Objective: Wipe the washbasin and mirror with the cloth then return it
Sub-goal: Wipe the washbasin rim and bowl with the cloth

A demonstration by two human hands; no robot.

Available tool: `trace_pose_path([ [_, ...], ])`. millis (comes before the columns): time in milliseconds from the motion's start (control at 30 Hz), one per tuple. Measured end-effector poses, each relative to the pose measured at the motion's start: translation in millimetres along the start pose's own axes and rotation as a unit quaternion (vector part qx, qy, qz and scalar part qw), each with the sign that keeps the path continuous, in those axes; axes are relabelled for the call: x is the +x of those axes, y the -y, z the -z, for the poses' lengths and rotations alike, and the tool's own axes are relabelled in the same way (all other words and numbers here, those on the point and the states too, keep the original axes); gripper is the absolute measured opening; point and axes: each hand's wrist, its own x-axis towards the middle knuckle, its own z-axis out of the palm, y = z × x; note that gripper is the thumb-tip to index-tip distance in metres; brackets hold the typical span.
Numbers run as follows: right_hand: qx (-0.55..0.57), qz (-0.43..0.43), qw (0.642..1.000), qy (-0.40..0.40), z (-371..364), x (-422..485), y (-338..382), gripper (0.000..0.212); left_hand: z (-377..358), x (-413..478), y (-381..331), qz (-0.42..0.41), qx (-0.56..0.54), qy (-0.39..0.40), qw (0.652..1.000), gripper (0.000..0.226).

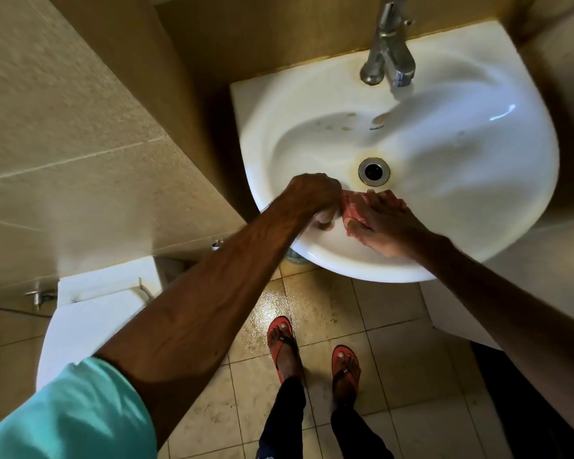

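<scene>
Nearest the lens: teal sleeve [70, 415] at 7 o'clock of my view, with the bare forearm running up toward centre.

Left hand [312, 200]: knuckles up, fingers curled tight together against the left end of the cloth [353, 207], thumb tucked below. I read this as a grip on that end.

Right hand [385, 226]: came in from 4 o'clock. Fingers were straight and slightly spread, laid flat over the cloth and pressing it down, the thumb at its near edge.

Cloth: pinkish red, bunched and mostly covered by the right hand. It lay on the near inner slope of the washbasin [478, 193], at 6 o'clock from the drain [374, 171] and just beside it.

Washbasin: white, filling the 1 to 3 o'clock part of my view. I noted yellowish staining around the drain and a few brown spots on the far slope. Chrome tap [386, 58] stood at 12 o'clock on the basin's back ledge.

Other: white toilet [96, 309] at 8 o'clock, below the left forearm. Two feet in red sandals [282, 342] stood at 6 o'clock on the tiled floor [395, 359], which shone as if wet near the basin.
</scene>
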Motion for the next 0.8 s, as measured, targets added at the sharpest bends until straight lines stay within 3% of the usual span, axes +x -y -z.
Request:
trace_pose_path([
  [133, 0.005, -0.020, 0.998, -0.062, 4.5, 29.2, -0.9, 0.071, -1.3, -2.6, 0.0, 0.005, 0.000, -0.004, 1.000, 0.057],
  [267, 0.000, -0.046, 0.995, -0.084, 2.5, 47.6, -5.5, 0.091, -0.2, -3.3, -1.1, 0.024, 0.017, 0.003, 1.000, 0.062],
  [367, 0.010, -0.066, 0.995, -0.080, -0.8, 48.1, -2.9, 0.077, 0.7, -5.0, -3.8, 0.033, 0.025, 0.006, 0.999, 0.061],
  [533, 0.009, -0.031, 0.998, -0.051, 6.5, 26.0, -1.1, 0.080, 0.7, -6.0, -12.2, 0.052, 0.051, 0.026, 0.997, 0.059],
  [667, 0.039, 0.022, 0.999, -0.017, 12.3, -15.0, -3.2, 0.050, 1.6, -9.1, -15.4, 0.054, 0.055, 0.029, 0.997, 0.059],
  [800, 0.075, 0.058, 0.995, 0.013, 25.8, -68.5, 1.3, 0.045, 0.4, -11.1, -15.6, 0.052, 0.068, 0.045, 0.995, 0.060],
])
